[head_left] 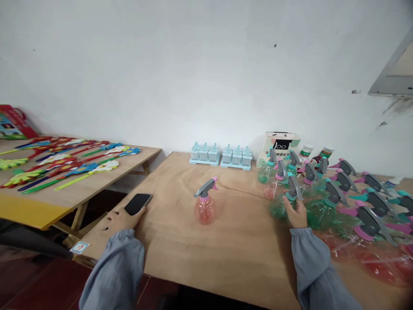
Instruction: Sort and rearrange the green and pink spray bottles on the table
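Clappers (64, 168) on a side bench (87, 189) at far left. Left hand (121, 220) around the near end of a phone (138, 203), by the left edge of the main bench (193, 249); cannot tell whether fingers clamped or just resting. Mid-bench, upright, a pink bottle (204, 209); behind, blue moulds (204, 155). Right hand (294, 212) with fingers clamped round the neck of a green bottle (277, 207), beside more bottles (322, 211).
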`<action>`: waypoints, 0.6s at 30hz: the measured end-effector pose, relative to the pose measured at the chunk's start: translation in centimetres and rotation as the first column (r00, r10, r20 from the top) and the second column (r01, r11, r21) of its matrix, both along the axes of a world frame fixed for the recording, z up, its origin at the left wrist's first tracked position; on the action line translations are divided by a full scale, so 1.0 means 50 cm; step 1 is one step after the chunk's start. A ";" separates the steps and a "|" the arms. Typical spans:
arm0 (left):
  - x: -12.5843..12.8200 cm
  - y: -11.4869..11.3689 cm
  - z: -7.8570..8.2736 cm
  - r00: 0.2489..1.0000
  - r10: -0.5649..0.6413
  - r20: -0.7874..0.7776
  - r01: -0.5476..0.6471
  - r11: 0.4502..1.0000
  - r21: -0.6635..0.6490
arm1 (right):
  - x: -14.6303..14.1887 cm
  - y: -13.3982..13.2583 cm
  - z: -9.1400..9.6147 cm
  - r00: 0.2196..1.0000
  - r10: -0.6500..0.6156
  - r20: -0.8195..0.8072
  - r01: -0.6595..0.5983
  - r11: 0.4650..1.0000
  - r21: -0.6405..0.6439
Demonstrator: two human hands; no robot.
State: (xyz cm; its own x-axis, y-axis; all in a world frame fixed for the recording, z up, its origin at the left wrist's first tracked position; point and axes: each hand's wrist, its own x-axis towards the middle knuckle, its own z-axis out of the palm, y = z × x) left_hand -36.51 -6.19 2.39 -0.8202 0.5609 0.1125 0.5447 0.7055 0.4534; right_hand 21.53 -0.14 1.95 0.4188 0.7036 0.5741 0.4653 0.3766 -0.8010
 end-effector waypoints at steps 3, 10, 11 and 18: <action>0.014 0.009 0.008 0.996 -0.088 -0.031 0.091 0.991 0.098 | 0.001 0.000 -0.002 1.000 0.004 -0.012 -0.004 1.000 -0.006; 0.192 0.043 0.070 0.252 -0.968 -0.007 0.723 0.184 0.666 | -0.003 0.005 -0.017 0.999 -0.020 0.050 0.016 0.997 0.073; 0.225 0.049 0.082 0.147 -0.989 -0.027 0.727 0.090 0.681 | -0.005 0.005 -0.020 0.998 -0.026 0.056 0.019 0.993 0.115; 0.366 0.104 0.131 -0.107 -0.994 0.035 0.734 -0.055 0.677 | -0.013 0.001 -0.039 0.997 -0.049 0.054 0.031 0.951 0.307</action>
State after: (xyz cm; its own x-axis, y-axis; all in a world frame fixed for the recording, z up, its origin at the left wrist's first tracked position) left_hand -18.21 -1.00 8.91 0.4237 0.7950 0.4341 0.1553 -0.5359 0.8299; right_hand 20.89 -0.10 -0.01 0.4010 0.4738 0.7841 0.5288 0.5791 -0.6204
